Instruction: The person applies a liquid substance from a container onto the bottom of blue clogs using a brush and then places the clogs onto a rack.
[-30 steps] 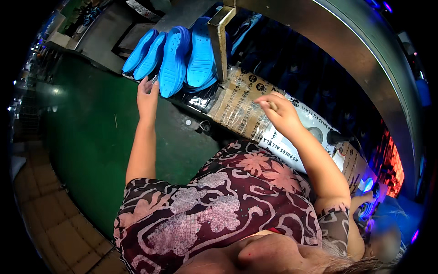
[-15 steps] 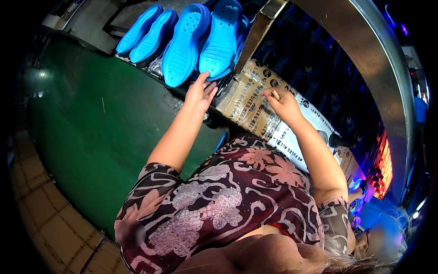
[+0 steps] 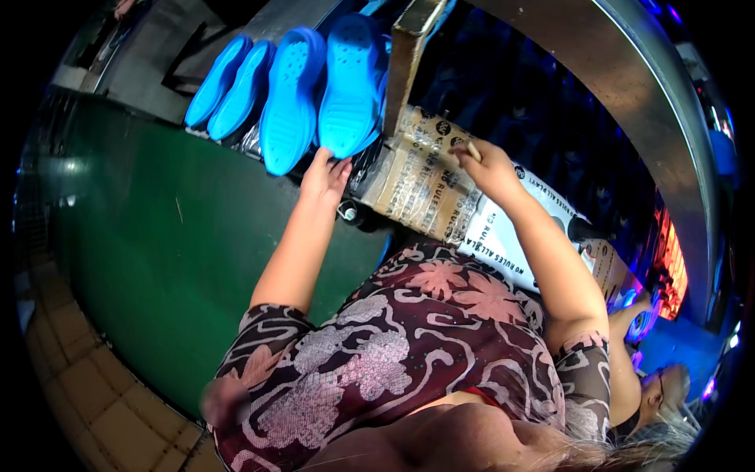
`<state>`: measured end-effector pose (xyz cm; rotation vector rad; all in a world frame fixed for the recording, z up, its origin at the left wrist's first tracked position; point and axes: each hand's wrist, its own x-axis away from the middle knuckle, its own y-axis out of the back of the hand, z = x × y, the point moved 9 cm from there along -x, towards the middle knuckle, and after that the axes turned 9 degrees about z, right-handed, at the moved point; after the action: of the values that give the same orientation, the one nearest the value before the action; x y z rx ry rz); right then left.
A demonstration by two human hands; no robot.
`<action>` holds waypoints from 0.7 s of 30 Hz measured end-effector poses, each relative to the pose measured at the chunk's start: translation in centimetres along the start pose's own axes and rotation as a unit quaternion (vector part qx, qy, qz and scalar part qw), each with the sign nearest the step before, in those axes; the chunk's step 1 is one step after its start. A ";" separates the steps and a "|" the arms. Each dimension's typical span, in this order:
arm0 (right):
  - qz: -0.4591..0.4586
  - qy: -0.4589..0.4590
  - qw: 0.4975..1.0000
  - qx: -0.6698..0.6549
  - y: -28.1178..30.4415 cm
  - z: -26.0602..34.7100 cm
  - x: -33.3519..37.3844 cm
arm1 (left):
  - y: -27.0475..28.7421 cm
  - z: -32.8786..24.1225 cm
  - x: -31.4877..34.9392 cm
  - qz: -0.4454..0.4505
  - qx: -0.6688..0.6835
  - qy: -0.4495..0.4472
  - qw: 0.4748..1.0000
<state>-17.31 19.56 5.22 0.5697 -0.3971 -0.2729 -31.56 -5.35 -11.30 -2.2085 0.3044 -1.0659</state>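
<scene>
Several bright blue shoe soles point(image 3: 292, 106) with pitted upper ends lie side by side at the upper left, some stacked. My left hand point(image 3: 324, 179) is at the lower end of the rightmost blue sole point(image 3: 347, 94). Its thumb touches the sole's edge, and the other fingers are apart, a little bent, beside that end. Over a brown cardboard surface, my right hand point(image 3: 491, 167) is closed around a short pale stick point(image 3: 473, 150). What the stick's other end looks like cannot be made out.
Taped cardboard point(image 3: 414, 182) and a white printed sheet point(image 3: 503, 236) lie before me. A worn upright board point(image 3: 409, 55) stands right of the soles. Dark machinery with a curved metal rim point(image 3: 653, 86) fills the right. Another person's arm point(image 3: 625, 334) shows at lower right.
The soles and board appear lower and further left as the view has shifted. My left thumb stays at the same sole's end, its fingers drawn slightly together. My right hand still holds the stick.
</scene>
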 end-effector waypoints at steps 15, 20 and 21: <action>0.244 -0.055 0.968 -0.001 -7.3 1.1 -4.4 | 1.2 -1.9 6.8 0.054 -0.105 -0.020 0.993; 0.244 -0.032 0.959 -0.139 -12.7 3.8 -4.3 | 0.0 -1.7 7.7 0.057 -0.116 -0.020 0.991; 0.237 -0.019 0.956 -0.173 -13.2 3.3 -4.8 | 1.7 -3.4 8.4 0.000 -0.164 -0.097 0.982</action>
<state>-24.88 9.03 -1.17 0.1139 -0.4974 0.1102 -28.59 -12.07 -5.71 -2.5837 0.4184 -0.8364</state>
